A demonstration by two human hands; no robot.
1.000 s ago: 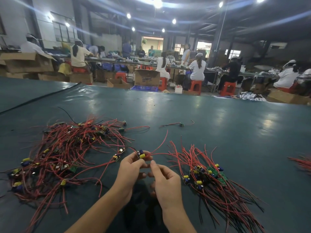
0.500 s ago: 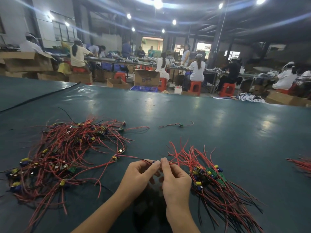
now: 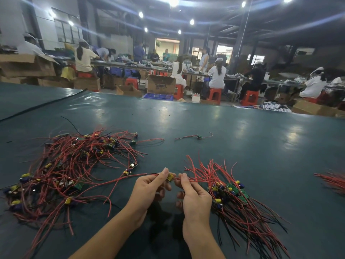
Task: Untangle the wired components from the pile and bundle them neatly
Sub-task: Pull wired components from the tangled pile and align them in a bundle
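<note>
At the near middle of the dark green counter (image 3: 242,146), the left hand (image 3: 149,189) pinches a small yellow component on thin red wires (image 3: 170,177). The right hand (image 3: 194,197) has its grip pressed on that piece's lead just beside it. The piece sits between the tangled pile of red-wired parts (image 3: 74,171) and the laid-out bundle of red and black wires (image 3: 233,202). One unit appears to be coming free. Next, it likely needs drawing clear without dragging neighbours, then laying alongside the bundle. Both hands' inner fingers are hidden, and I cannot tell whether the lead snags in the pile. The loose red wires (image 3: 334,182) at the right edge are blurred and cut off.
</note>
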